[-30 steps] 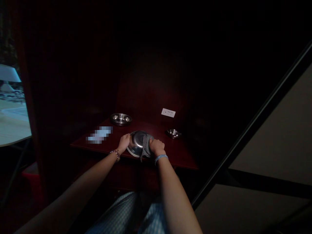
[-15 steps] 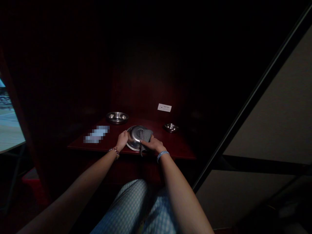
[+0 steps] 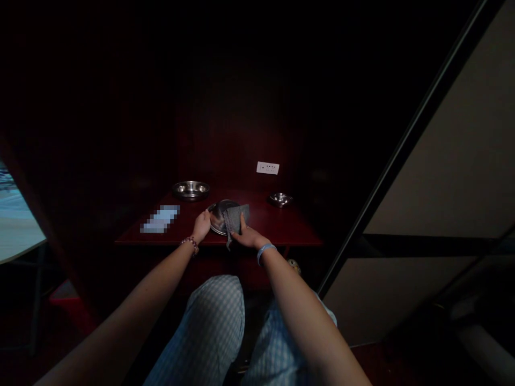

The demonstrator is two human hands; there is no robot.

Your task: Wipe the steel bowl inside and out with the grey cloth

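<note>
A shiny steel bowl (image 3: 218,220) lies upside down near the front of the dark red shelf, its domed base facing up. My left hand (image 3: 201,225) is closed on the bowl's left rim. Over the bowl's right side is a grey cloth (image 3: 237,213), one end of it drooping past the shelf's front edge. My right hand (image 3: 248,236) holds this cloth against the metal, thumb and forefinger showing and the other fingers partly hidden.
A wide steel bowl (image 3: 191,190) stands at the back left, a small steel bowl (image 3: 280,200) at the right. A blurred pale rectangle (image 3: 161,219) lies at left. A white socket plate (image 3: 267,168) is on the back wall. My knees are below the shelf (image 3: 289,231).
My right hand has shifted on the cloth, which now lies flatter over the bowl with a corner up. My left hand keeps its hold. The camera view has moved slightly.
</note>
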